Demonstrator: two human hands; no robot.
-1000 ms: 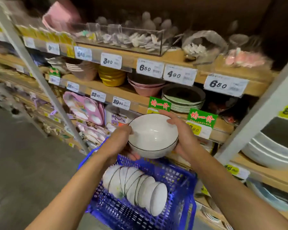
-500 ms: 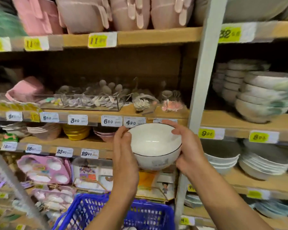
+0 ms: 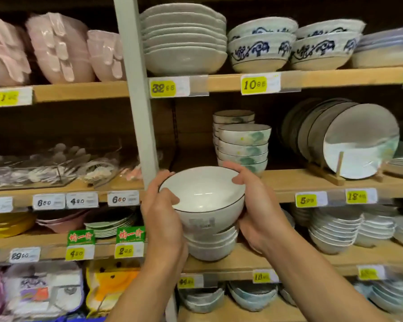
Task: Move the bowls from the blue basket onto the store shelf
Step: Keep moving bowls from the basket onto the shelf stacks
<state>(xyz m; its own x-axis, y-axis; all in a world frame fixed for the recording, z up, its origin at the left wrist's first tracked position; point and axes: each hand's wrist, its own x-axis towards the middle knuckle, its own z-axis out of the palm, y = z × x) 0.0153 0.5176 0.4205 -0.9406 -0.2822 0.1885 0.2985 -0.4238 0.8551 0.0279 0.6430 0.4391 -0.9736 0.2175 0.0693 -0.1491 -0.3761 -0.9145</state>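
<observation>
Head view: we are gripping a white bowl (image 3: 205,201) with a thin dark rim between both hands, in front of the shelf (image 3: 249,257). Our left hand (image 3: 163,221) is wrapping the bowl's left wall, its fingers (image 3: 163,177) curling round the far rim and the thumb lying over the near rim into the mouth. Our right hand (image 3: 260,212) is clasping the right wall, fingertips hooking over the far rim. The bowl is sitting between the two sets of fingers, its mouth tilting toward us. Directly below the fingers a stack of like bowls (image 3: 211,248) is standing on the shelf. The held bowl's base is meeting the top of that stack, though we cannot tell whether it is resting there. A grey upright post (image 3: 135,89) is rising just behind the left fingers. A sliver of the blue basket (image 3: 84,319) is showing well below the hands.
</observation>
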